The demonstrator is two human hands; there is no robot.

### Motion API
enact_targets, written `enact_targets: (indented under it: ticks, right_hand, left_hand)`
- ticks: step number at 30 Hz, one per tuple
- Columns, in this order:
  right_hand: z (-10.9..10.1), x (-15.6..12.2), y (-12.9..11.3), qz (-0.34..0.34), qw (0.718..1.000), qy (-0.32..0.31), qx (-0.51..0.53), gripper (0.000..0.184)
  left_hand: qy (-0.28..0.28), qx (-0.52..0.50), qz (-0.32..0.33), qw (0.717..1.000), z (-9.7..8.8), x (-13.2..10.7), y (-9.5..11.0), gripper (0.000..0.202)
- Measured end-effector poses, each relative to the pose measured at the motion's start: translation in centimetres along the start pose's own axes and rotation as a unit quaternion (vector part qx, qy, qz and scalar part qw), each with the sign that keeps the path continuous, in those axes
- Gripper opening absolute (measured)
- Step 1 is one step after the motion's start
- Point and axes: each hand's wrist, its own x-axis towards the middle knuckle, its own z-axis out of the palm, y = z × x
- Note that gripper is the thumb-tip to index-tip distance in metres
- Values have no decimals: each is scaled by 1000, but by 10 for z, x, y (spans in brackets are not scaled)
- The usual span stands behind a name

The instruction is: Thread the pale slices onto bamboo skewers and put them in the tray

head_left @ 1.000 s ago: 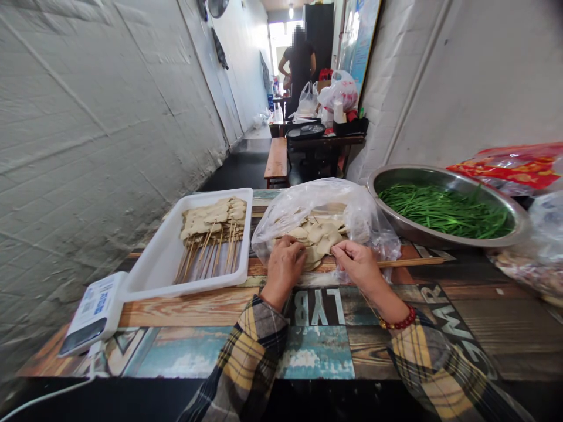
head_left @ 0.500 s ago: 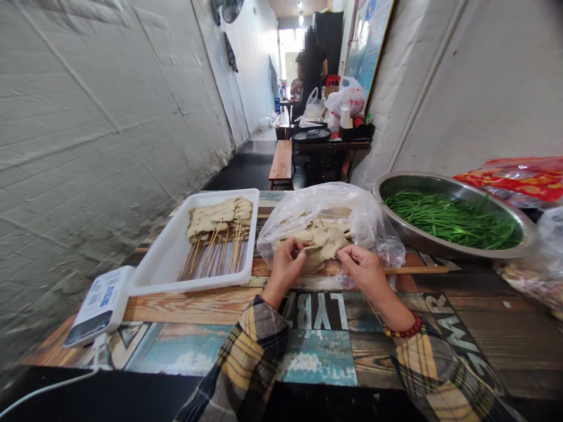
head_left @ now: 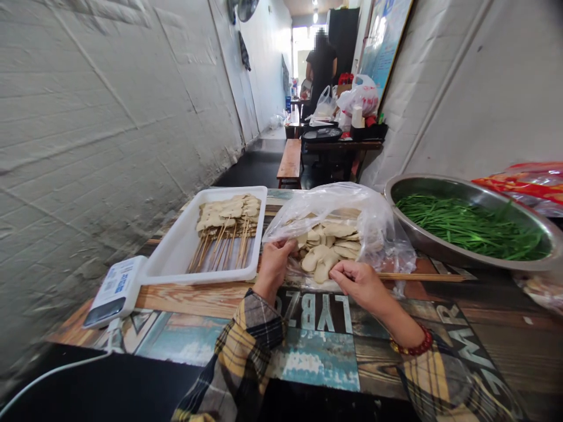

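Thin, pale beige flat slices (head_left: 347,234) lie heaped in a clear plastic bag (head_left: 325,196) opened towards me. My left hand (head_left: 275,264) is closed in a pinch at the bag's left side, beside the slices; what lies between its fingertips is hidden. My right hand (head_left: 363,286) pinches the edge of a lobed beige slice (head_left: 325,265) at the front of the heap. Bare wooden skewers (head_left: 424,277) rest on the table to the right of this hand. Left of the bag, a white tray (head_left: 176,274) holds skewered slices (head_left: 231,212), their sticks towards me.
A metal bowl of green chives (head_left: 470,228) stands at the right, with a red-and-clear plastic package (head_left: 523,181) behind it. A white scale-like device (head_left: 116,290) with a cable sits left of the tray. Beyond are a bench (head_left: 290,159), a cluttered table and a person (head_left: 321,70).
My left hand has moved back from the front slices to the bag's left side. My right hand has come slightly lower, still at a slice. The view has turned a little left.
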Motion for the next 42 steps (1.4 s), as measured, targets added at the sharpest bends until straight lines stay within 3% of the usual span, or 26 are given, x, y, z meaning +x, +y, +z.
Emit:
enact_targets:
  ticks: [11,30,42]
  right_hand:
    - [2,-1,8,-13,999,-10,-32,25]
    - [2,-1,12,-7,999,-22,-46,23]
    - [1,0,12,-5,999,-27,-41,24]
  left_hand:
    - [35,28,24,999,-2,1,5,27]
    - [24,75,69,994,-2,0,6,17]
    - [3,94,93,991,-5,2,2,26]
